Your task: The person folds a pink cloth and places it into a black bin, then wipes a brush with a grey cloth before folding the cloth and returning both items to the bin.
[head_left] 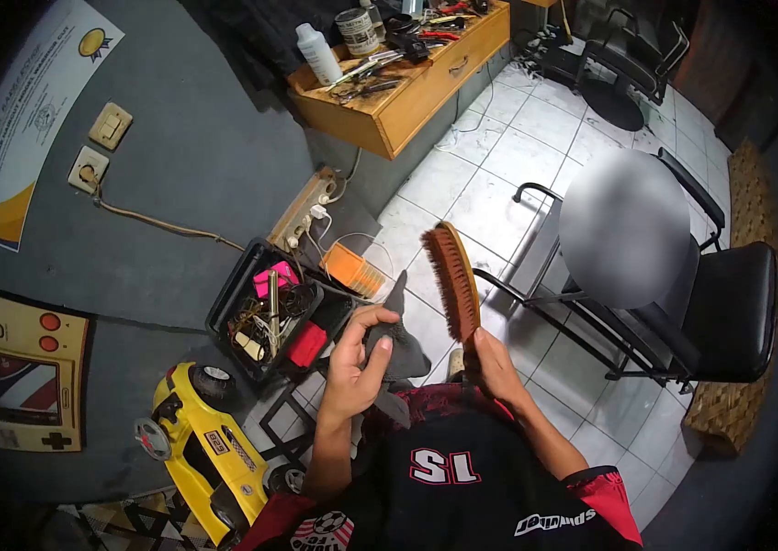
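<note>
My right hand [496, 370] is closed round the end of a brush [455, 285] with a wooden back and reddish-brown bristles. The brush stands roughly upright, its bristles facing left. To its left, my left hand [355, 369] has a curled index finger and a raised thumb. A grey cloth [405, 354] bunches at that hand, with one pointed corner sticking up. The other left fingers are partly hidden, but the cloth appears gripped in them. The bristles and the cloth are apart.
A black open box [224, 317] of tools stands left, near an orange container [352, 268] and a yellow toy car [214, 455]. A wooden drawer shelf [426, 101] carries bottles and tools. On the right stands a black chair [733, 317] with a blurred area over it.
</note>
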